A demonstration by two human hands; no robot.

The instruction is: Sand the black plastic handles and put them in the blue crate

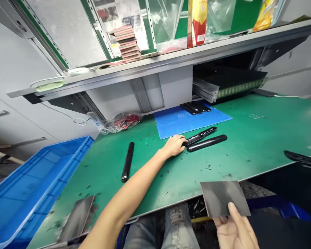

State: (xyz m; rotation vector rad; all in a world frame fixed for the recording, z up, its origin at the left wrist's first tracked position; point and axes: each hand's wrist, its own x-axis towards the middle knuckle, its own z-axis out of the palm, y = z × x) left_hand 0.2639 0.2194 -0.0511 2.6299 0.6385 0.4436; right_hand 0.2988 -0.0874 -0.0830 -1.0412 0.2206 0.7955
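Observation:
My left hand [174, 145] reaches over the green table, its fingers closed on the near end of a long black plastic shell [202, 135] whose hollow, ribbed side shows. A second black shell [207, 143], smooth side up, lies right beside it, close to my fingertips. In front of the table edge, my right hand [236, 228] pinches a thin, square grey sanding pad [225, 197], thumb on top and fingers beneath. Another black shell [127, 162] rests alone to the left of my forearm.
Several black shells [195, 107] lie on a blue sheet [168, 124] at the back. Another grey pad [77, 218] is at the table's near left corner. A blue crate [49, 173] stands left. One black part [303, 159] juts over the right edge. A shelf [166, 57] overhangs, bearing stacked pads [126, 43].

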